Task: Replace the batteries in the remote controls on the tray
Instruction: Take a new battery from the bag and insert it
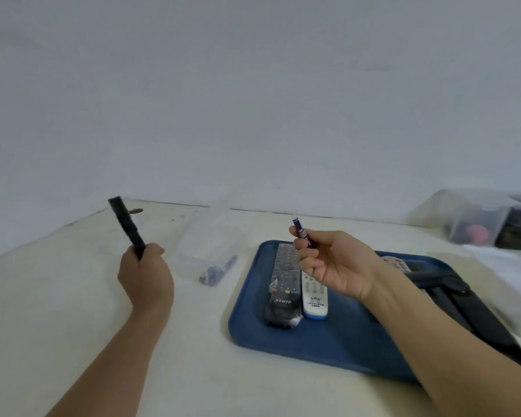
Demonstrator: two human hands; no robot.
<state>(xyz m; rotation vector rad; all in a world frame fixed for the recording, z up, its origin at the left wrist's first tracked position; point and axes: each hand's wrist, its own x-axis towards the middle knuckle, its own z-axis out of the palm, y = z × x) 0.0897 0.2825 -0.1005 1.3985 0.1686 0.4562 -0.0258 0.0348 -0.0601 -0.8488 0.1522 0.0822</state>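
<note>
Fingers (306,252) of the right hand (337,266) pinch a small blue battery (302,233) near its lower end, holding it raised above the far end of the blue tray (283,350), its capped tip pointing up and away. Over on the other side, the left hand (146,275) is curled round the lower end of a black remote control (127,227), which stands tilted up in the air above the bench (57,296), well apart from the tray. Whether that remote's battery bay is open or already filled cannot be told from this angle (it shows only as a dark blurred bar). On the tray a black remote in a clear wrapper (283,284) and a white remote with a blue end (313,296) lie side by side and touching, button faces up, and part of another pale remote (396,263) shows behind the right wrist. A clear plastic bag (211,251) with several more blue batteries in it lies on the bench between the two hands. By the look of things the job is at an early or middle stage: one remote is in hand with a battery about to go in, while the remotes on the tray appear untouched and likely remain to be opened, refilled and closed.
</note>
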